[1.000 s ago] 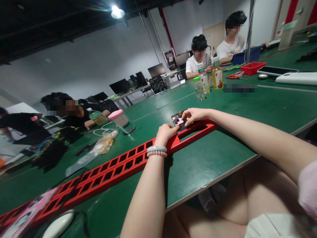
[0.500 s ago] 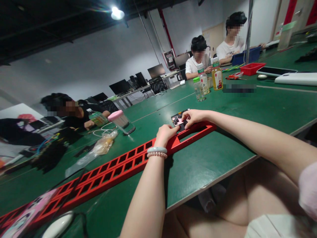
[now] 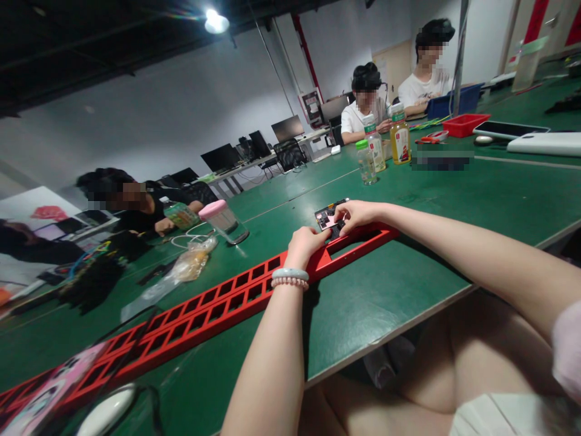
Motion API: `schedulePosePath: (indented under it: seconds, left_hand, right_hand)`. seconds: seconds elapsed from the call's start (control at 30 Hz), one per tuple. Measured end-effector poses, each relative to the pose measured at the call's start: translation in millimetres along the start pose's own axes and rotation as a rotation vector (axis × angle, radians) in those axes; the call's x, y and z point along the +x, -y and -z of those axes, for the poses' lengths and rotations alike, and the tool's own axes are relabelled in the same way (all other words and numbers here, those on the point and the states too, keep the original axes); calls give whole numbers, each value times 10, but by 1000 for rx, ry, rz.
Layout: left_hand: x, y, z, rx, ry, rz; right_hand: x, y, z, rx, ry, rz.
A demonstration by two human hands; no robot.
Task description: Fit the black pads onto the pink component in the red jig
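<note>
A small dark flat piece (image 3: 325, 218) with a pink patch and orange edging, like a circuit board or printed card, lies at the far side of a long red slotted frame (image 3: 240, 292). My left hand (image 3: 305, 245), with a pale bangle and a pink bead bracelet at the wrist, rests over the frame, its fingers curled and its thumb against the piece's near edge. From the right, my right hand (image 3: 356, 216) pinches at the same piece with bent fingers. My fingers partly hide the piece, so its exact kind is unclear.
Left of my hands stand a pink-lidded jar (image 3: 224, 222) and a plastic bag (image 3: 188, 266). Several drink bottles (image 3: 401, 136) stand ahead, with a red tray (image 3: 466, 125) farther right. A pink patterned case (image 3: 57, 387) and a white mouse (image 3: 108, 410) lie front left. Three people sit around the table.
Both hands stay at the small dark piece with almost the same grip. The whole view has shifted very slightly.
</note>
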State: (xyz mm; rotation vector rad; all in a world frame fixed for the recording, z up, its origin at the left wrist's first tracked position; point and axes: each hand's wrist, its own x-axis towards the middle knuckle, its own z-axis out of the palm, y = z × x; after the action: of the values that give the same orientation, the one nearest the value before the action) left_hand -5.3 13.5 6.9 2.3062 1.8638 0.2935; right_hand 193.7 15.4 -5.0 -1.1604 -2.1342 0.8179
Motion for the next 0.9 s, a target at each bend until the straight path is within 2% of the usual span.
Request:
schedulePosePath:
  seconds: [0.9]
  left_hand:
    - [-43,-21,-23,28,-46,-15]
  right_hand:
    - [15,-64,-37,71,10,24]
